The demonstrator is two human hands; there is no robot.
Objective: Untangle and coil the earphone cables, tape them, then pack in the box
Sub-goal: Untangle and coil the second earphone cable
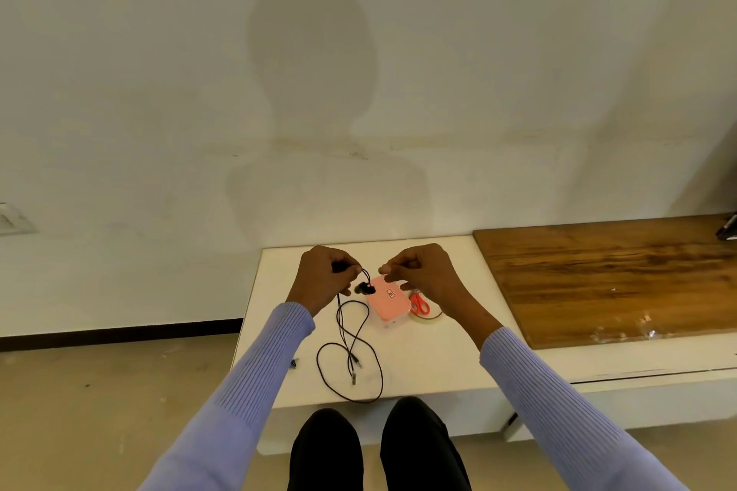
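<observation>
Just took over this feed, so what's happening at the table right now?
A person holds black earphone cables up in the left hand; the rest trails in loops on the white table. The right hand pinches near them, though what it holds is unclear. The pink box, scissors and tape roll wait behind.

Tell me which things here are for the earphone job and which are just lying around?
For the job: earphone cables, held up by the left hand; pink box; tape roll; red scissors.

Just lying about: wooden board; dark object at its far corner.
</observation>
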